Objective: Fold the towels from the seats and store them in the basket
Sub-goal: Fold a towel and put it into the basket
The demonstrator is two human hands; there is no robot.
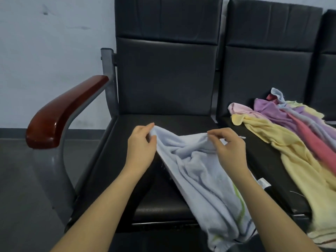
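Note:
A pale blue towel (200,179) with green stripes near its lower end hangs crumpled over the front of the left black seat (138,142). My left hand (141,148) pinches its top left corner. My right hand (227,148) pinches the top edge a little to the right. The top edge sags between the two hands. A heap of towels lies on the right seat (258,155): a yellow one (298,157), a pink-red one (312,142), a purple one (269,110) and a light pink one (238,108). No basket is in view.
A red-brown wooden armrest (63,113) on a grey metal frame stands at the left of the seat. Black backrests (167,70) rise behind both seats. A pale wall and a grey floor (21,179) lie to the left.

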